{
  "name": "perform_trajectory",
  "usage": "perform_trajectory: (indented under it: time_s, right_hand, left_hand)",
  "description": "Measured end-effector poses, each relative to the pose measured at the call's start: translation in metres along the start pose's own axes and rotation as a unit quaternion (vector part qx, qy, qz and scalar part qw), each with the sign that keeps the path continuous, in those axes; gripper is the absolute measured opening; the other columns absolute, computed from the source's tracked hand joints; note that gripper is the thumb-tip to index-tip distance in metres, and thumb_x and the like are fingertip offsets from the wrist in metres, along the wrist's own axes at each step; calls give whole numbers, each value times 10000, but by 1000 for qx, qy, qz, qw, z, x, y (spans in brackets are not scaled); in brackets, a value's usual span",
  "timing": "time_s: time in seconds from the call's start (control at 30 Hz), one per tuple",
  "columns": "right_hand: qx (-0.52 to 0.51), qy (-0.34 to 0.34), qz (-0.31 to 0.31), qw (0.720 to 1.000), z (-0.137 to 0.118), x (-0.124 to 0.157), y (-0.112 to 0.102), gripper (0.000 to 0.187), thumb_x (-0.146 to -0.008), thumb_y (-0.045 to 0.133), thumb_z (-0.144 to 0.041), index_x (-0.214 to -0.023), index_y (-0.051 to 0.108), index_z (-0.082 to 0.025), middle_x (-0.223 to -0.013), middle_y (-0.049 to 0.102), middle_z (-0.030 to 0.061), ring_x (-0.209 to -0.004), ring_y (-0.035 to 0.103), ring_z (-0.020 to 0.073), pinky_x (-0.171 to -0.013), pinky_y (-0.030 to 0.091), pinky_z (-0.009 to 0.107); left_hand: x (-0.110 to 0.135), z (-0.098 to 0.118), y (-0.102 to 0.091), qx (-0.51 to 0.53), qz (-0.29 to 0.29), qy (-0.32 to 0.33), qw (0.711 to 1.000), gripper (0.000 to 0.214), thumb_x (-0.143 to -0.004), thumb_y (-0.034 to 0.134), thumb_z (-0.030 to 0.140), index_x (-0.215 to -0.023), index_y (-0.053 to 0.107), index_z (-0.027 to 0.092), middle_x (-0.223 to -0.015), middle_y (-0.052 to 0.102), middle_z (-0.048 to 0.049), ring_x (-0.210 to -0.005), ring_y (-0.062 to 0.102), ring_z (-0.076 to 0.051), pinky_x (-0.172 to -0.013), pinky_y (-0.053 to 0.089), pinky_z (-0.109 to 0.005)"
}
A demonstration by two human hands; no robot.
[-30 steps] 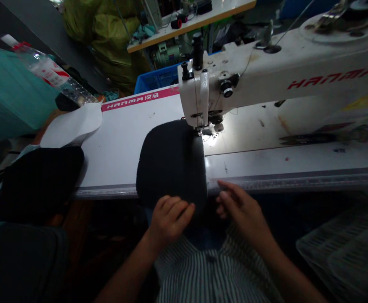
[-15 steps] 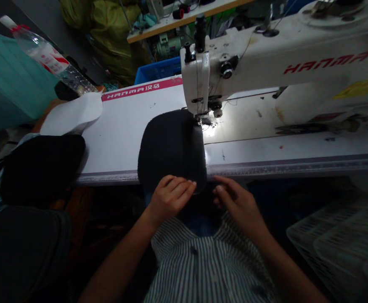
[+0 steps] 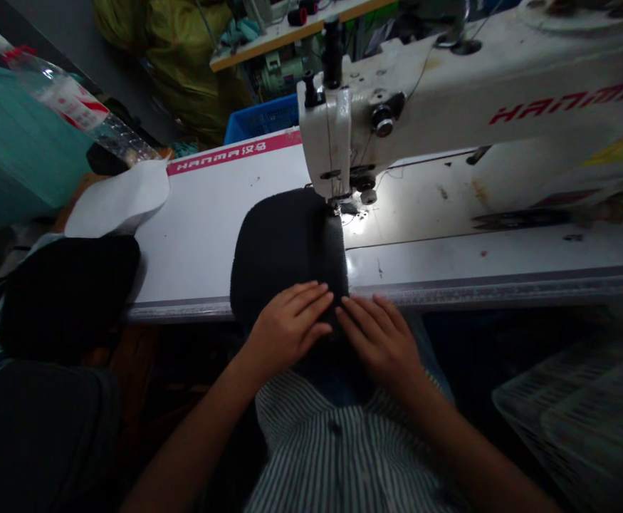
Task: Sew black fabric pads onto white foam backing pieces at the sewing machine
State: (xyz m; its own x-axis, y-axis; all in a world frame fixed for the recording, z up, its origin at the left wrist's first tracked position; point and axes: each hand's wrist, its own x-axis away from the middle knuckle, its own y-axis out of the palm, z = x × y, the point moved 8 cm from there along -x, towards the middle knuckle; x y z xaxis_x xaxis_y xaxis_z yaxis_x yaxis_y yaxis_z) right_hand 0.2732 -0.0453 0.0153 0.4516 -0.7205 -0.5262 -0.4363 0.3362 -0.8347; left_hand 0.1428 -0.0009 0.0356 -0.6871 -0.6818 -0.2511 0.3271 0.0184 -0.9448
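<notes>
The left hand [image 3: 287, 329] and right hand [image 3: 379, 340] lay open, pressing the dark fleecy pad [image 3: 284, 246] flat up to the presser foot [image 3: 339, 204].

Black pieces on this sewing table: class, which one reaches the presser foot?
The rounded black piece, its far edge at the presser foot, with the left hand and right hand resting on it. The other black piece lies far left, untouched.

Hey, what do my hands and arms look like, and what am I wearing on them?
Your left hand and right hand are bare, with no gloves, and your forearms are bare too. Your shirt is pale with thin dark vertical stripes, and a dark button shows down its front.
</notes>
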Motion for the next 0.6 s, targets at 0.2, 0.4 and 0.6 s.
perform_trajectory:
  time_s: [0.2, 0.4, 0.6]
  right_hand:
    - [-30, 15, -3, 999, 3, 1, 3, 322, -1005, 481, -68, -1234, 703, -114, -1326, 715, 115, -1299, 619, 248, -1152, 450, 458]
    - [-39, 20, -11, 999, 2, 1, 0, 334, -1011, 453, -78, -1220, 712, -110, -1302, 726, 115, -1273, 637, 258, -1112, 502, 465]
    - [-38, 14, -40, 998, 13, -23, -2, 363, -998, 426, -70, -1199, 725, -114, -1241, 753, 105, -1205, 668, 248, -1117, 504, 454]
  left_hand:
    - [-30, -25, 32, -16, -41, 13, 999, 421, -1073, 459, 188, -1484, 502, 106, -1568, 526, -131, -1512, 419, -260, -1218, 405, -513]
    - [-41, -20, 36, -33, -65, 25, 997, 422, -1058, 493, 178, -1478, 528, 159, -1577, 523, -96, -1507, 422, -238, -1206, 411, -473]
    - [-70, -31, 27, -44, -66, 18, 997, 304, -1032, 576, 211, -1328, 635, 170, -1470, 627, -96, -1339, 579, -277, -1048, 520, -457]
